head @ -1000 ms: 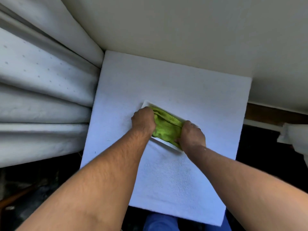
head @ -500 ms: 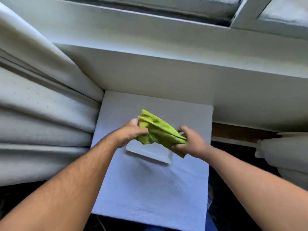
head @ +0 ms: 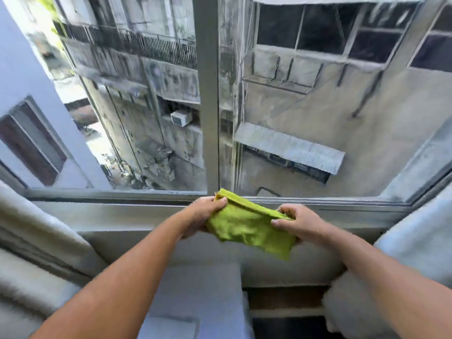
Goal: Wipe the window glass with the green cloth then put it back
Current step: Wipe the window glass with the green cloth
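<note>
Two bare forearms reach forward side by side, left hand [head: 204, 212] and right hand [head: 297, 222] level and apart, fingers curled closed, each pinching an end of a green cloth [head: 247, 227].

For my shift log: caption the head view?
Both hands, left and right, hold green cloth before window glass.

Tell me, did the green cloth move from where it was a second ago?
Yes. The green cloth was lying on the small white tray on the white stand; now both hands hold it up off the stand, in front of the window sill.
</note>
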